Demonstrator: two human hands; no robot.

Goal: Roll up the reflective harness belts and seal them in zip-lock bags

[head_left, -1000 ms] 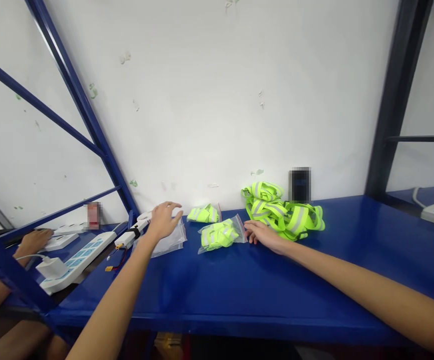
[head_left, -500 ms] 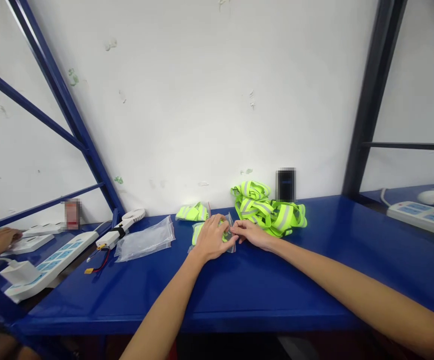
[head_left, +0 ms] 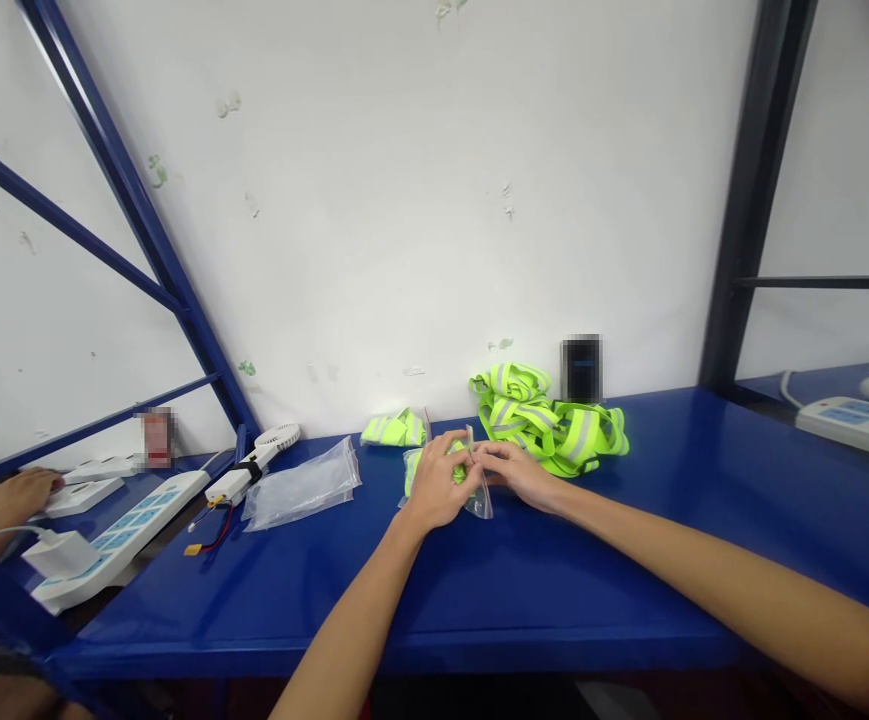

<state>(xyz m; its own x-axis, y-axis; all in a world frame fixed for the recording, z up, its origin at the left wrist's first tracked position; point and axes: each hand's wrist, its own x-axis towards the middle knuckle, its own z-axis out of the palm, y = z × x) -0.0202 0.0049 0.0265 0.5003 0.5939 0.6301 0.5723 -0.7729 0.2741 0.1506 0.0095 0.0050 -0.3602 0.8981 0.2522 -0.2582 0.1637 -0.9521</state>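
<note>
A clear zip bag point(head_left: 481, 502) with a folded neon-yellow reflective strap point(head_left: 411, 462) inside lies between my hands. My left hand point(head_left: 438, 485) lies over the bag, its thumb and fingers closed on the bag near its mouth. My right hand point(head_left: 516, 472) pinches the bag's edge from the right, fingertips close to those of the left. Part of the bag and strap is hidden under my left hand. Just behind my right hand sits a loose heap of neon-yellow reflective straps point(head_left: 546, 420). Another folded yellow bundle point(head_left: 395, 428) rests behind my left hand.
Clear plastic bags point(head_left: 303, 485) lie flat on the blue table point(head_left: 554, 590) at left. Beside them are a small white fan point(head_left: 278, 437) and a yellow-ended cable point(head_left: 205, 545). A power strip point(head_left: 130, 535) and another person's hand point(head_left: 23, 497) are farther left. A dark device point(head_left: 582, 370) leans on the wall.
The bag's open end has lifted and tilted slightly between my fingers. Both hands stay close together at its edge. The whole view has shifted a little.
</note>
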